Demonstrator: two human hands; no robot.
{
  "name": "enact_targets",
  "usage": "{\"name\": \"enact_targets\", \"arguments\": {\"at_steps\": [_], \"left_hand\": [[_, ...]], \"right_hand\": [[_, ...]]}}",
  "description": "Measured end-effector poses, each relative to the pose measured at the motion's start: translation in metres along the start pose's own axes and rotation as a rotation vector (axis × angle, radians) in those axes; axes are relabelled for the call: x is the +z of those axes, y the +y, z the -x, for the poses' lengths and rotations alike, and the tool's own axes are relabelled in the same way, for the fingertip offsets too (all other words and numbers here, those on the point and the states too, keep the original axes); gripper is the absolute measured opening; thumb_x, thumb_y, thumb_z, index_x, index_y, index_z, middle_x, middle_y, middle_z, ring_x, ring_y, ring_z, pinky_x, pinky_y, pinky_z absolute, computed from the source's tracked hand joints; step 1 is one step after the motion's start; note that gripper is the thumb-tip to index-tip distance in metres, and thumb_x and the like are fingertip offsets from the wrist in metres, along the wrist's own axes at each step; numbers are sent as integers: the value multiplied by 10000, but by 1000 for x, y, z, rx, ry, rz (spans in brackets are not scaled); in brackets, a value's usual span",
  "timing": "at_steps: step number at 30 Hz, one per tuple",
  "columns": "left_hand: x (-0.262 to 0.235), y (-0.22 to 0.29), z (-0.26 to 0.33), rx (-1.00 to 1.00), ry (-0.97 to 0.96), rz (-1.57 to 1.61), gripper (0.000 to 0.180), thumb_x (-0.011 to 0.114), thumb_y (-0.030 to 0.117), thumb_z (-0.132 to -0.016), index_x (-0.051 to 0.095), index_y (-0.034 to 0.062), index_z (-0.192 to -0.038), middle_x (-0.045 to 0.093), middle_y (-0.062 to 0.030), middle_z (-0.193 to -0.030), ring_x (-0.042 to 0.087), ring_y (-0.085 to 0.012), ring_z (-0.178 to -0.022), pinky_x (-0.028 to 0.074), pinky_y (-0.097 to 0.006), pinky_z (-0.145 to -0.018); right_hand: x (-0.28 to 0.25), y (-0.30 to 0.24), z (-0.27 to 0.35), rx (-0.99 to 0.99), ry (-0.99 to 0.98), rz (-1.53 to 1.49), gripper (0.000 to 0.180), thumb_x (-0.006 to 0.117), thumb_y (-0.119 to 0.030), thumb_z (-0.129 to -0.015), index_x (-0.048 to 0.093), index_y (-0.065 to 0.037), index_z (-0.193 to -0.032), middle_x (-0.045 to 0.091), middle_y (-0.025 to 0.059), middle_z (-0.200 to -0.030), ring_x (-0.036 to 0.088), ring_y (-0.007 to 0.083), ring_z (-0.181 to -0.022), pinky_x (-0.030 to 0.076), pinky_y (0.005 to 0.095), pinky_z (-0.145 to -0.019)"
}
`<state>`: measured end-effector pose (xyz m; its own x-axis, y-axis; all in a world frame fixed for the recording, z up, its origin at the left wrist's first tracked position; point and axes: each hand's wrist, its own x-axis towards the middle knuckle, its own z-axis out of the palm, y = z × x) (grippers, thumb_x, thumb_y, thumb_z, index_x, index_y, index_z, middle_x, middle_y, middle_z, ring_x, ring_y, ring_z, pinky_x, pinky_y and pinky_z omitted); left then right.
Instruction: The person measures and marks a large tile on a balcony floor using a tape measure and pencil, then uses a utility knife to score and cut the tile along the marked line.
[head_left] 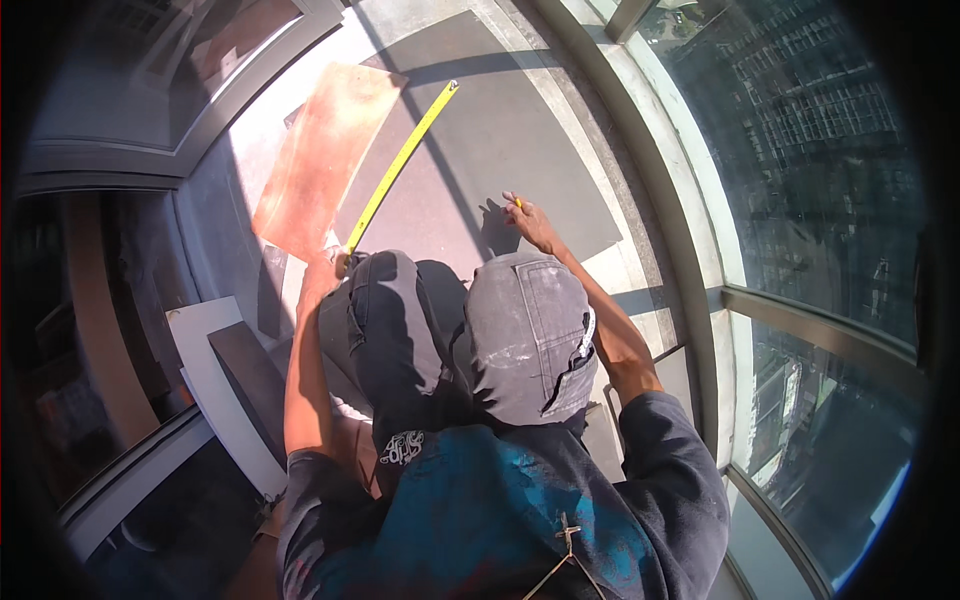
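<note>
Left hand [325, 268] seems clamped on the yellow tape [402, 160] (near end partly hidden); right hand [535, 224] pinches a yellow stick [518, 203] — open grey sheet [535, 130] ahead, to its far edge.

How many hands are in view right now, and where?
2. The left hand is at the near end of the yellow tape measure; the right hand is over the grey sheet, holding a small yellow thing.

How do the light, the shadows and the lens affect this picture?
Head view: sunlight washes out the pale surface beside the orange sheet; the right hand throws a dark shadow on the grey sheet; fisheye distortion curves the window frame; the corners fall to black.
</note>
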<state>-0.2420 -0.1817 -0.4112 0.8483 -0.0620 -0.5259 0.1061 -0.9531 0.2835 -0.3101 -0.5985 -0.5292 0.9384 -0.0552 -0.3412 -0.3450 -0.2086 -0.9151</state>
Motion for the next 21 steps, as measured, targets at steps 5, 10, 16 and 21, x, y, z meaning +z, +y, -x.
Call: {"name": "enact_targets", "arguments": {"at_steps": [5, 10, 16, 21], "left_hand": [[10, 14, -81, 85, -108, -242, 453, 400, 409, -922, 645, 93, -1135, 614, -214, -1149, 581, -385, -1077, 448, -470, -935], [14, 62, -152, 105, -165, -354, 433, 419, 388, -909, 638, 110, -1158, 605, -177, -1201, 584, -352, -1107, 453, -474, -941], [27, 113, -195, 134, -257, -445, 429, 426, 385, -903, 637, 116, -1164, 605, -171, -1207, 582, -364, -1107, 462, -486, -929], [60, 103, -256, 177, -324, -436, 426, 433, 382, -905, 633, 116, -1170, 613, -171, -1192, 583, -382, -1097, 463, -494, -921]], "right_hand": [[-83, 46, 102, -245, 276, -57, 448, 430, -289, -989, 489, -8, -1333, 635, 162, -1098, 641, 202, -909, 504, 307, -821], [-71, 59, 200, 266, 428, -248, 458, 423, -308, -991, 489, -10, -1333, 634, 162, -1097, 640, 203, -914, 501, 311, -827], [-31, 76, 297, 672, 580, -407, 471, 416, -331, -994, 490, -12, -1333, 634, 161, -1096, 639, 203, -920, 497, 316, -834], [-23, 61, 283, 765, 597, -422, 483, 409, -351, -996, 491, -13, -1333, 633, 160, -1095, 638, 204, -925, 494, 321, -840]]}}
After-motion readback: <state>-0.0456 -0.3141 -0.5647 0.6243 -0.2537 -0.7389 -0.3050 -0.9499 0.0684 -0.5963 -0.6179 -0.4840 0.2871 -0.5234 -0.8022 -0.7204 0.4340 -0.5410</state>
